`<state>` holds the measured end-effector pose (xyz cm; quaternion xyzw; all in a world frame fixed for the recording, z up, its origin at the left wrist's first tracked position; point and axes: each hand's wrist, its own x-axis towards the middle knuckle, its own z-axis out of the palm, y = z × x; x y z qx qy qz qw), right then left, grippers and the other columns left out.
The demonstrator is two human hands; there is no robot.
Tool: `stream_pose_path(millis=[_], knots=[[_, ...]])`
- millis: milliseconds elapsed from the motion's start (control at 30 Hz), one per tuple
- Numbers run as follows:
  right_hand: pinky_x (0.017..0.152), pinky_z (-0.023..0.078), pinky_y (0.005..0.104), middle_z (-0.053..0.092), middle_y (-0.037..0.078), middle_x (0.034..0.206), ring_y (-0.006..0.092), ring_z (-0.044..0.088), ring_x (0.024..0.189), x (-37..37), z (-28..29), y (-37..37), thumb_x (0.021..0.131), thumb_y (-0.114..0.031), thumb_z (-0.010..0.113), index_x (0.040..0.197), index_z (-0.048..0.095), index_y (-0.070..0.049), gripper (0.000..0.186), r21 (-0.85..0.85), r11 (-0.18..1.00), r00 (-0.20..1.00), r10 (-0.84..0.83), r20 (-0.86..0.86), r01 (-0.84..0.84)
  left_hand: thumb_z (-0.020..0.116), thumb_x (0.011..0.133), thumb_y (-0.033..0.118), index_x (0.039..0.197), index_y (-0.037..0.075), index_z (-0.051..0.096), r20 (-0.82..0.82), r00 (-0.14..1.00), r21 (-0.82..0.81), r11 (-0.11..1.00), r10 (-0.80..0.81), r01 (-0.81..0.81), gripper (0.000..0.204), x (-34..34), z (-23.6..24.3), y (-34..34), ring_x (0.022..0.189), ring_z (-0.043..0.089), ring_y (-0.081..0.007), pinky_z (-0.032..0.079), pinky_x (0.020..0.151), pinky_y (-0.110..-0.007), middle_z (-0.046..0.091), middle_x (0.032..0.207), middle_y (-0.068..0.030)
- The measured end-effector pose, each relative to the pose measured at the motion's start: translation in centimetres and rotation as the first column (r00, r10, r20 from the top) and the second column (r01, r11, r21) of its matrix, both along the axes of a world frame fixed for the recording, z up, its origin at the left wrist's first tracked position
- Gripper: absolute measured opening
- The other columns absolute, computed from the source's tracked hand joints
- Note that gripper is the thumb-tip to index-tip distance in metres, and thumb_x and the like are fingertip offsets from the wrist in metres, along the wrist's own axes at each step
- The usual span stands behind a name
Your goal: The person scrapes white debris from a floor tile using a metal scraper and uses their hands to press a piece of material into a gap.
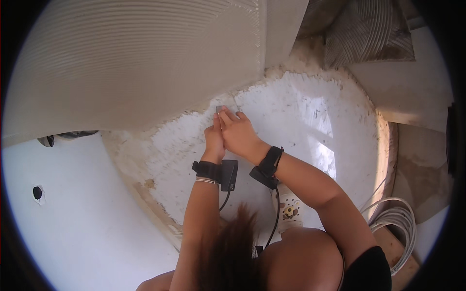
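Note:
My left hand [214, 141] and my right hand [239, 135] meet side by side over a white, smeared surface [272, 104]. Their fingers close together on a small flat grey piece [219, 109], mostly hidden under the fingertips, so its kind is unclear. It lies against the white surface close to the ragged edge, where that surface meets a large panel [145, 63] with combed ridges. Each wrist wears a black strap; small black boxes with cables [229, 175] hang there.
A white clog [290, 209] and my bent knee [303, 259] are close below my hands. Coiled pale cable [405, 228] lies at the right. Another ridged grey piece [371, 34] is at the upper right. A white panel [73, 213] with a dark round hole [37, 192] curves along the left.

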<state>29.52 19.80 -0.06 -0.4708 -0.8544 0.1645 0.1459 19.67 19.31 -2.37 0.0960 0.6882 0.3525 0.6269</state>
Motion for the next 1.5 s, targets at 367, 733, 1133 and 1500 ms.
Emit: stream_pose_path(millis=[367,733,1133,1500], knots=[[0.082,0.038,0.0352,0.050,0.019,0.103,0.0275,0.047,0.104,1.4,0.0,-2.1,0.058,-0.011,0.057,0.098,0.053,0.009,0.045,-0.028,0.999,0.999,-0.027,-0.025,0.026,0.039,0.087,0.042,0.105,-0.006,0.047,0.081,0.994,-0.071,0.994,-0.072,0.078,0.052,1.7,0.4,-2.3,0.091,0.054,-0.0174,0.046,0.074,-0.028,0.054,0.102,-0.0133],[0.080,0.036,0.0349,0.052,0.019,0.101,0.0279,0.047,0.103,0.8,0.0,0.8,0.060,-0.013,0.056,0.095,0.055,0.009,0.041,-0.043,0.998,0.998,-0.042,-0.040,0.041,0.041,0.085,0.043,0.081,-0.004,0.057,0.022,1.000,-0.005,1.000,0.018,-0.018,0.049,1.5,-0.2,1.1,0.050,0.048,-0.0100,0.033,0.035,-0.024,0.054,0.066,-0.0054],[0.081,0.036,0.0365,0.052,0.018,0.100,0.0256,0.049,0.102,1.6,0.3,0.7,0.059,-0.012,0.056,0.091,0.056,0.008,0.037,-0.030,0.999,0.997,-0.035,-0.071,0.033,0.042,0.084,0.045,0.072,0.001,0.054,0.018,0.999,-0.018,0.999,-0.029,0.029,0.047,1.9,-0.4,0.4,0.039,0.041,-0.0089,0.025,0.029,-0.025,0.047,0.055,-0.0021],[0.085,0.039,0.0395,0.050,0.017,0.101,0.0254,0.052,0.093,2.8,0.6,-2.9,0.059,-0.011,0.056,0.094,0.053,0.008,0.040,-0.032,0.999,0.996,-0.004,-0.087,0.001,0.038,0.086,0.045,0.089,0.000,0.053,0.057,0.998,-0.147,0.989,0.017,-0.008,0.047,3.2,1.9,-2.9,0.053,0.052,-0.0112,0.038,0.038,-0.024,0.053,0.069,-0.0036]])
